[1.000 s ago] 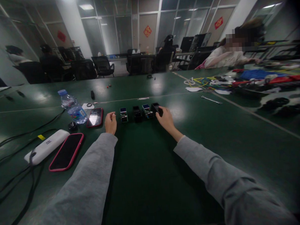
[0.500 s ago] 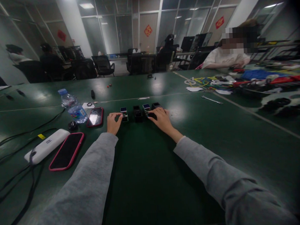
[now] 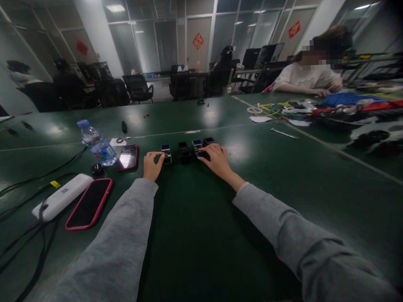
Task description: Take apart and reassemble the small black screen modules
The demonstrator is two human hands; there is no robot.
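Note:
My left hand (image 3: 152,166) pinches the left edge of a small circuit board with a screen (image 3: 165,148), which stands on the green table (image 3: 191,222). My right hand (image 3: 216,161) is closed at the side of a second small board with a screen (image 3: 196,143), its fingers covering part of it. Between the two boards stands a small black case (image 3: 184,152). Another black case (image 3: 208,141) sits behind my right hand, partly hidden by the fingers.
On the left are a water bottle (image 3: 97,144), two phones, one (image 3: 89,205) nearer me, a white power bank (image 3: 63,197) and black cables. A wrench (image 3: 284,133) and a pile of cables (image 3: 346,104) lie right. A person (image 3: 305,77) sits across the table.
My hands and the boards stay in nearly the same place. Across the table, the person at the right has shifted their arms and hands.

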